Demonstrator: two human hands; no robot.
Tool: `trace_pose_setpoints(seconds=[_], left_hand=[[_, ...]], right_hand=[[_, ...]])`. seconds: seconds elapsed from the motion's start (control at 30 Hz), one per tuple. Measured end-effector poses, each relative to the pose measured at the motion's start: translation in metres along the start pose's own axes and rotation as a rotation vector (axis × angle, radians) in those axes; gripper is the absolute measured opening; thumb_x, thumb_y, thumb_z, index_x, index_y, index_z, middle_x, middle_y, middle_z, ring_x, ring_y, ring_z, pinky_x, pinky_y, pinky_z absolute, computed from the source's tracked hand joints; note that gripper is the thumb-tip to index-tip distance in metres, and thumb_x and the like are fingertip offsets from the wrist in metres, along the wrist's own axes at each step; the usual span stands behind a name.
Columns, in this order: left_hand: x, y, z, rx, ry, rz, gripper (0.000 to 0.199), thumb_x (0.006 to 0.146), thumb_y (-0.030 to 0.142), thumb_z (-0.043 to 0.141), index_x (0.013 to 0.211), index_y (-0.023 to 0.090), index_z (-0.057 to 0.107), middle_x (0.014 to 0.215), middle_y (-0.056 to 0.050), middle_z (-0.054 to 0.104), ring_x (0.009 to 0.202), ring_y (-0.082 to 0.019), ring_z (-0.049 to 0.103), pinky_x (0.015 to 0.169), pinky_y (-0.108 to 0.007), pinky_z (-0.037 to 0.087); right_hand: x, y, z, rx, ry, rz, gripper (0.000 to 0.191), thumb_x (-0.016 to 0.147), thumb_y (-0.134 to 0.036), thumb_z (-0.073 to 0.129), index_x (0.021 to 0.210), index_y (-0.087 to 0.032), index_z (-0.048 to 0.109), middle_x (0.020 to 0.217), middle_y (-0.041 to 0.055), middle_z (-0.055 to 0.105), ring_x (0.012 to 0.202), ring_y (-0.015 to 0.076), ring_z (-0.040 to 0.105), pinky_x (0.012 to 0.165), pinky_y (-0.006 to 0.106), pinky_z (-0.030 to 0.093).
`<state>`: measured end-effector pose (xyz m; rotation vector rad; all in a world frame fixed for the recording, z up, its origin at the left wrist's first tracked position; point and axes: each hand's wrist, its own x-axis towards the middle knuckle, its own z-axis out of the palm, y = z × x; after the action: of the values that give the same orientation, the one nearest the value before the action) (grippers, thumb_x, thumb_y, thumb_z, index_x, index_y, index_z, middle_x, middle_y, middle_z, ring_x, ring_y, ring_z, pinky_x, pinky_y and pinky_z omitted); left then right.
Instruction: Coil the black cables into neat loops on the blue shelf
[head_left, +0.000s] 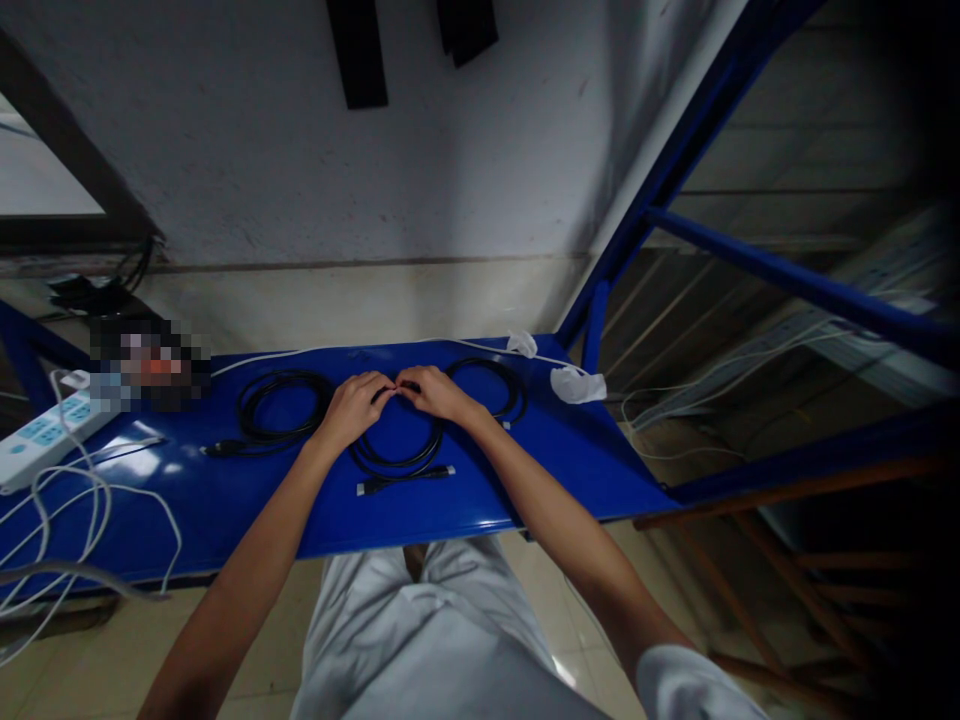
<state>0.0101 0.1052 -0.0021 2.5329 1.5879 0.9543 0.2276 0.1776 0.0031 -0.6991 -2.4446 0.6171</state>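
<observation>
In the middle of the blue table lies a coiled black cable (400, 464), its two flat, pale-tipped plugs at the near side. At the far side of this coil my left hand (360, 408) and my right hand (433, 392) meet, thumbs and fingertips pinched together. Black cable shows between the fingers of both hands; anything smaller at the fingertips is too small to make out. Left of my hands rests a second black coil (255, 432) with its plugs toward the left. A third black coil (517, 385) sits to the right, partly behind my right wrist and forearm.
A white power strip (56, 432) and tangled white cords (101, 500) occupy the table's left end, beside a blurred-out patch. Crumpled white pieces (577, 385) lie at the back right near a white wire. Blue frame bars (596, 330) rise on the right; a wall stands behind.
</observation>
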Motion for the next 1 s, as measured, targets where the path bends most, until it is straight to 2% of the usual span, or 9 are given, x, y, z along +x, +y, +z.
trace_pose_setpoints(seconds=[0.27,0.43,0.57,0.7,0.77,0.9,1.0], left_hand=[[0.000,0.005,-0.002,0.024,-0.028,-0.009,0.015,0.108,0.033,0.063,0.104,0.023,0.073,0.108,-0.006,0.079,0.102,-0.025,0.076,0.094,-0.039,0.054],[0.001,0.009,-0.003,-0.016,-0.031,-0.044,0.013,0.106,0.030,0.064,0.101,0.023,0.073,0.104,-0.006,0.078,0.098,-0.025,0.075,0.090,-0.037,0.056],[0.000,0.008,-0.004,-0.031,-0.058,-0.036,0.010,0.103,0.028,0.066,0.099,0.024,0.074,0.108,-0.006,0.078,0.102,-0.025,0.075,0.091,-0.037,0.057],[0.001,0.004,-0.013,-0.002,-0.081,-0.001,0.006,0.099,0.027,0.070,0.098,0.025,0.075,0.110,-0.005,0.080,0.104,-0.027,0.074,0.097,-0.041,0.056],[0.002,0.001,-0.020,0.020,-0.031,-0.052,0.007,0.097,0.025,0.069,0.101,0.025,0.075,0.108,-0.006,0.079,0.103,-0.028,0.074,0.099,-0.043,0.056],[0.003,-0.013,-0.030,0.050,0.136,-0.260,0.025,0.094,0.013,0.059,0.113,0.022,0.072,0.110,-0.009,0.078,0.105,-0.029,0.073,0.099,-0.044,0.057],[0.001,-0.025,-0.030,0.071,0.166,-0.356,0.035,0.093,0.009,0.056,0.123,0.020,0.071,0.118,-0.012,0.077,0.110,-0.030,0.071,0.104,-0.046,0.056]], right_hand=[[0.001,0.001,0.000,-0.043,-0.017,0.013,0.020,0.093,-0.010,0.069,0.108,-0.020,0.079,0.108,0.0072,0.079,0.097,0.0210,0.070,0.087,0.027,0.049],[0.001,0.001,-0.001,-0.070,-0.025,0.005,0.027,0.091,-0.005,0.062,0.108,-0.019,0.077,0.108,0.0071,0.078,0.100,0.0214,0.070,0.090,0.029,0.049],[0.002,0.000,-0.001,-0.095,0.026,0.015,0.025,0.094,-0.004,0.057,0.107,-0.016,0.074,0.108,0.0089,0.075,0.100,0.0214,0.068,0.092,0.030,0.050],[0.002,0.001,0.001,-0.106,0.100,0.028,0.021,0.099,-0.007,0.057,0.111,-0.016,0.072,0.111,0.0107,0.072,0.102,0.0224,0.066,0.095,0.034,0.051],[0.002,0.003,0.002,-0.119,0.121,0.037,0.020,0.100,-0.008,0.058,0.113,-0.016,0.071,0.112,0.0113,0.072,0.105,0.0235,0.066,0.098,0.036,0.051],[0.002,0.006,0.004,-0.146,0.127,0.038,0.020,0.101,-0.009,0.058,0.115,-0.017,0.070,0.114,0.0117,0.071,0.110,0.0244,0.065,0.103,0.038,0.050],[0.002,0.006,0.003,-0.153,0.120,0.036,0.021,0.102,-0.008,0.056,0.116,-0.016,0.070,0.116,0.0122,0.071,0.109,0.0239,0.065,0.103,0.037,0.050]])
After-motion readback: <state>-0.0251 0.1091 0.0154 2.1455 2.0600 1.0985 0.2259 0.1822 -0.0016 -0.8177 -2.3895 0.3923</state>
